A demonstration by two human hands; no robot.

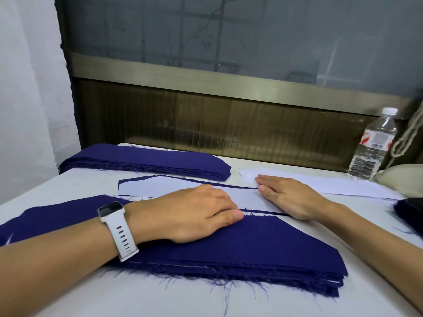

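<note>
White against navy, the lining piece lies on a single navy cutout between the near stack and far stack on the table, seemingly so their edges can be matched. The left hand rests relaxed on it, thumb at its near edge. The right hand presses flat, gripping nothing.

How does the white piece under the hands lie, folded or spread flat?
Spread flat. The white piece lies smooth, without a fold, on a navy piece whose edge frames it; the right hand rests flat on it.
</note>
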